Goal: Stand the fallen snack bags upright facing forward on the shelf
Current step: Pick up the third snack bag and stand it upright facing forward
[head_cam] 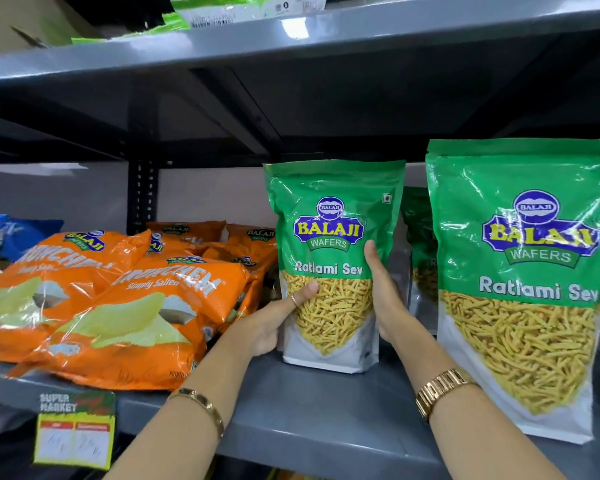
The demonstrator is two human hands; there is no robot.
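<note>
A green Balaji Ratlami Sev bag point(329, 216) stands upright on the grey shelf point(312, 410), label facing me. My left hand point(274, 323) holds its lower left side, thumb across the front. My right hand point(385, 289) presses flat against its right edge. A second, nearer green sev bag point(523, 289) stands upright at the right, label forward. Another green bag point(418, 237) stands partly hidden behind these two.
Several orange Crunchem chip bags point(111, 299) lie flat and overlapping on the left of the shelf. Blue bags point(11, 233) sit at the far left. A price tag point(73, 431) hangs from the shelf's front edge. The upper shelf point(291, 39) holds green-white packets.
</note>
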